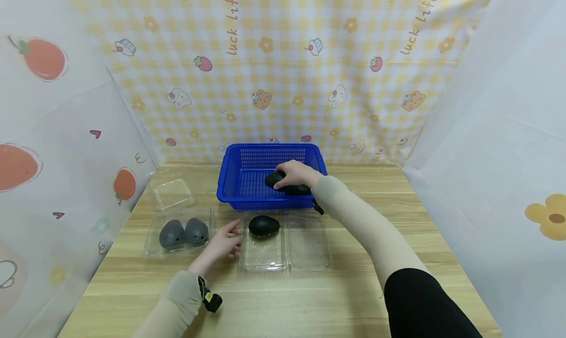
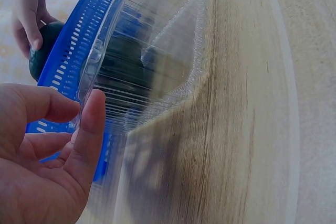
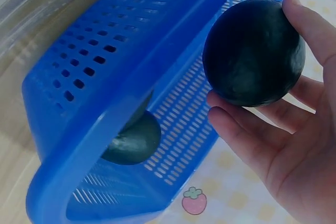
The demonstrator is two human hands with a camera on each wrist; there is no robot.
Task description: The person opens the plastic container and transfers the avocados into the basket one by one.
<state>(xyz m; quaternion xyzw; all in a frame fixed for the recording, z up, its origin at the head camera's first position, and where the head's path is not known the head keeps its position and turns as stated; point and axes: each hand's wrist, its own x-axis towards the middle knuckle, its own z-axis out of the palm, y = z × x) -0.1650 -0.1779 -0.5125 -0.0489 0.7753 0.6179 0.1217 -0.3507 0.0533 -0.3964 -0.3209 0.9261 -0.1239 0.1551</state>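
Curling round a dark avocado (image 3: 253, 52), the right hand (image 3: 286, 145) has its fingers under and beside the fruit and a fingertip over its top, as the right wrist view plainly shows. From the head view the same hand (image 1: 297, 173) sits inside the blue basket (image 1: 230, 173), and the avocado is mostly hidden beneath the knuckles. A second avocado (image 3: 134, 137) lies on the basket floor, half cut off by the rim in the right wrist view; in the head view it shows as a dark strip just past the hand, hard to separate from the held one.

The left hand (image 1: 223, 239) holds nothing: its fingers are relaxed, only loosely bent, resting against the left edge of the open clear container (image 1: 265, 257). In the left wrist view the thumb (image 2: 89, 135) lies along the ribbed plastic wall; whether it presses or merely touches cannot be told. One avocado (image 1: 264, 226) lies in the far end of that container's left half, blurred to a dark smear through the plastic from the wrist camera.

To the left, a closed clear container (image 1: 179, 235) holds two avocados, greyed by the lid. Behind it sits an empty-looking clear container (image 1: 173, 193), faint against the wooden table (image 1: 309, 303). Patterned cloth (image 1: 283, 68) encloses the scene.
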